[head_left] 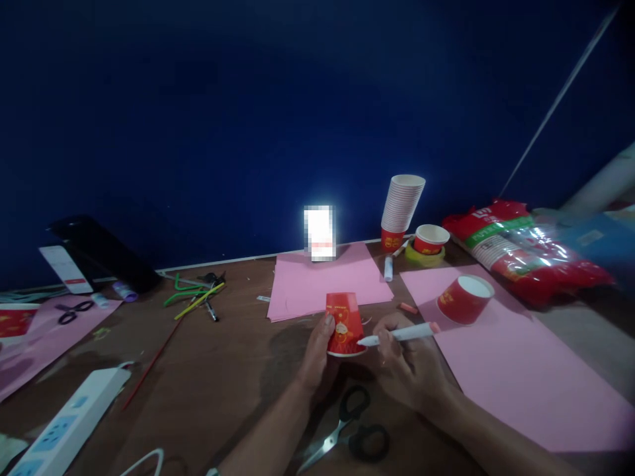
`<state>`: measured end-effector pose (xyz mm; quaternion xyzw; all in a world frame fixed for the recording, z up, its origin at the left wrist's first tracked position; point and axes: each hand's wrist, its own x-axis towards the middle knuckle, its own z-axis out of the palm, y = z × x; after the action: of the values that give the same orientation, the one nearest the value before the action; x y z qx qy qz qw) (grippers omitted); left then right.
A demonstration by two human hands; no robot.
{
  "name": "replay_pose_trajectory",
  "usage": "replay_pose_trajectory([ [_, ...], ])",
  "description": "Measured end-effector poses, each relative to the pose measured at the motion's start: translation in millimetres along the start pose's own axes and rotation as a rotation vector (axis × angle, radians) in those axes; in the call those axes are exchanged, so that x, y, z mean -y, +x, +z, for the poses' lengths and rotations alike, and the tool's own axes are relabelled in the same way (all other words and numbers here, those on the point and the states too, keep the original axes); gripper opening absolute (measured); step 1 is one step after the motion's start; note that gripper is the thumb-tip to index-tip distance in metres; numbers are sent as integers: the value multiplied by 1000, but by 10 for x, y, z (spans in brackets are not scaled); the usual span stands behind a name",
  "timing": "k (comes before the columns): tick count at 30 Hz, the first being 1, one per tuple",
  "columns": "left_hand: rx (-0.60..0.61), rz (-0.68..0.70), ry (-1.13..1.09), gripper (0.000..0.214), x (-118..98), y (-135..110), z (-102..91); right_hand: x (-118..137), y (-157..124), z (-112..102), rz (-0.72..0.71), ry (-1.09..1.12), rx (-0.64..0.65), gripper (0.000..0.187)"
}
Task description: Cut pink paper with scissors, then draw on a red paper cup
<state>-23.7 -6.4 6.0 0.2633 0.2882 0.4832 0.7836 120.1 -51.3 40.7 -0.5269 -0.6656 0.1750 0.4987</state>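
A red paper cup with gold print is held upside down, rim toward me, by my left hand, thumb across its side. Between the fingers of my right hand is a white marker with a reddish end. Its tip points left and lies at or very near the cup's lower right edge; I cannot tell whether it touches. Below both hands, black-handled scissors lie spread on the brown table.
Pink paper sheets lie behind the cup, a bright phone behind them. Stacked cups, a tape roll and a red plastic pack stand right. Another cup is nearer. Pipe cleaners and a power strip lie left.
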Motion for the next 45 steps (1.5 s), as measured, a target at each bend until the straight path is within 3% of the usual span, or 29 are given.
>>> replay_pose_trajectory([
  [4, -6, -17, -16, 37, -7, -13, -2, 22, 13, -23, -10, -8, -2, 21],
  [10, 8, -4, -19, 35, -47, -30, 38, 24, 13, -29, -19, -3, 97, 21],
  [21, -11, -47, -67, 36, -17, -6, -24, 45, 29, -34, 30, 24, 9, 20],
  [30, -1, -53, -93, 36, -41, -13, 3, 39, 43, -48, 5, -8, 87, 23],
  [36, 22, -28, -42, 47, -41, -38, -21, 49, 63, -59, -16, -8, 80, 22],
  [40, 14, 35, 4, 35, -61, -51, -25, 52, 50, -56, -8, 10, 91, 23],
  [45, 11, -27, -40, 29, -44, -31, -58, 36, 27, -44, 12, -5, 91, 21],
])
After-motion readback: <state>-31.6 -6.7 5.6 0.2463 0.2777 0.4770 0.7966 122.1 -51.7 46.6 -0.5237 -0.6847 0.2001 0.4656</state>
